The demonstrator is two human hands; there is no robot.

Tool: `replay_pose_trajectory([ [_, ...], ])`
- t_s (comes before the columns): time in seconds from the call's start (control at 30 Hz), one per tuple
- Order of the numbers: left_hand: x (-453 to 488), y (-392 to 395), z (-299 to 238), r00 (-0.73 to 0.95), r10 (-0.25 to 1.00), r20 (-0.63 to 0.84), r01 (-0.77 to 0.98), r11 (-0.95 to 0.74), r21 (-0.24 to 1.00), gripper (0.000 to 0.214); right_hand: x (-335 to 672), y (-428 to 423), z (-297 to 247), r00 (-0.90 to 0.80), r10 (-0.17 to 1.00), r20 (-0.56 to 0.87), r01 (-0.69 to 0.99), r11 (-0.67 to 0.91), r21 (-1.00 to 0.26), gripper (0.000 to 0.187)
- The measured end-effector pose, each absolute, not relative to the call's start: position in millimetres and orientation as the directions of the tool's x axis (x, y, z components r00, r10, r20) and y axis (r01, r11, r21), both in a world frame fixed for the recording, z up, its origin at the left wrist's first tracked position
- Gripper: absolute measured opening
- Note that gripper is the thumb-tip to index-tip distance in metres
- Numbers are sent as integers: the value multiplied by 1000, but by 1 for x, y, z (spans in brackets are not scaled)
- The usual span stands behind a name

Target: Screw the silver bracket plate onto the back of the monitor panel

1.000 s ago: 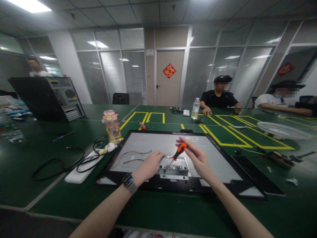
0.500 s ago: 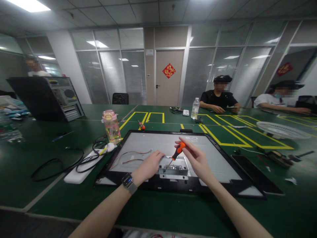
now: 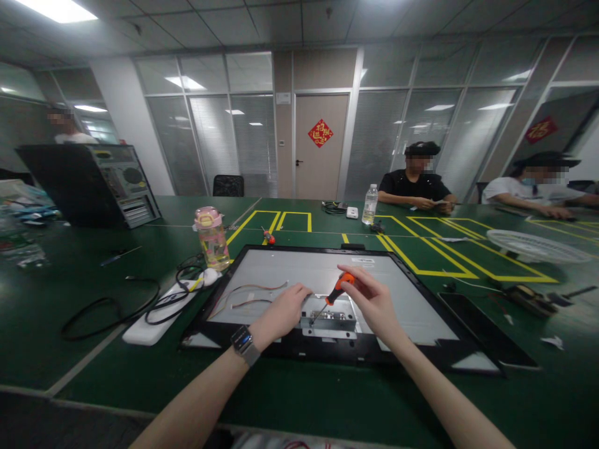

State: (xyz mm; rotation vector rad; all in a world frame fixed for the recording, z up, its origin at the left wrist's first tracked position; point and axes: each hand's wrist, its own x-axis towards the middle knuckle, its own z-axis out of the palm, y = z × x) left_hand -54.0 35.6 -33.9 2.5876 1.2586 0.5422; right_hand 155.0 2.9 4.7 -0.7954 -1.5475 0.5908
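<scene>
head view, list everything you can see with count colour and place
monitor panel: 1, black frame, grey back, face down mid-table
metal bracket: 1, silver, near edge of the panel
thin wires: a few, reddish and white, on the panel's left
drink bottle: 1, pink lid, left of the panel
cables: several, black, left of the panel
computer case: 1, black, far left
water bottle: 1, clear, far side
fan grille: 1, white, right
table: 1, green, yellow lines
other people: 3, far side and far left
left hand: on the panel, touching the metal bracket; wristwatch
right hand: holds screwdriver, orange-black, tip at the metal bracket
</scene>
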Motion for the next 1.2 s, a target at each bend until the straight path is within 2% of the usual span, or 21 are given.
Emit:
replay_pose_trajectory([
  [0.1,-54,36,-34,567,792,229,714,-610,343,51,156,2,6,-35,761,648,167,644,-747,29],
  [0.27,-54,37,-35,573,784,240,705,-620,344,51,155,0,6,-103,804,586,52,593,-804,35],
  [0.47,-54,37,-37,572,782,248,704,-623,341,52,156,2,6,-14,764,645,163,638,-752,26],
  [0.67,-55,38,-40,581,762,286,687,-647,329,51,157,2,5,-106,808,579,45,586,-809,36],
  [0.87,-55,38,-38,578,774,259,704,-634,321,50,157,4,4,-28,769,639,160,634,-757,29],
  [1.03,-54,38,-37,576,779,248,702,-627,337,50,159,5,2,-112,802,587,42,594,-803,36],
  [1.2,-54,37,-37,571,788,232,713,-615,337,51,158,6,3,-21,770,638,157,633,-758,31],
])
